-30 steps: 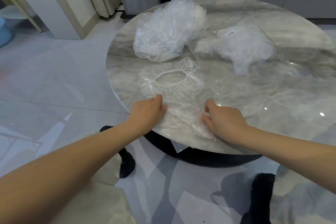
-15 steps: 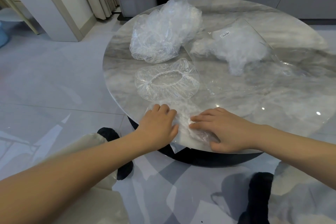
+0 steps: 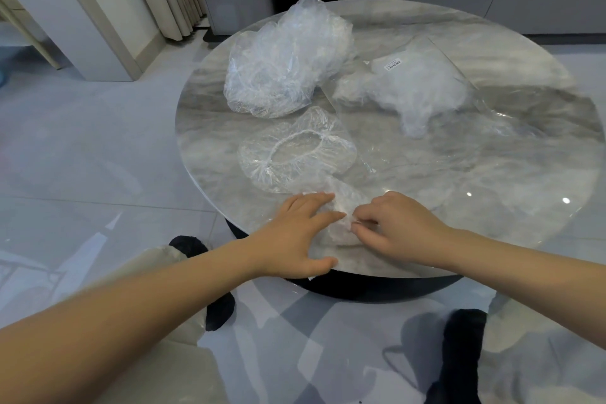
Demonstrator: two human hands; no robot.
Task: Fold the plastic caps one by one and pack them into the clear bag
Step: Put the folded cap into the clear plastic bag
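Round marble table [image 3: 492, 174] across the middle of the scene, dark base underneath, pale tiled floor [image 3: 82, 157] all around. On the far left of the tabletop, a big heap of crumpled plastic caps [image 3: 285, 59]. To the right of the heap, a flat clear bag [image 3: 426, 88] with a white label and a few folded caps inside. Nearer, just in front of the heap, one loose cap [image 3: 295, 154] lying open, elastic ring facing up. At the near edge, touching that cap, a small folded cap [image 3: 341, 207] between both hands. Left hand [image 3: 295, 233] flat, fingers spread and pressing down on it. Right hand [image 3: 396, 226] curled, fingertips pinching its right side.
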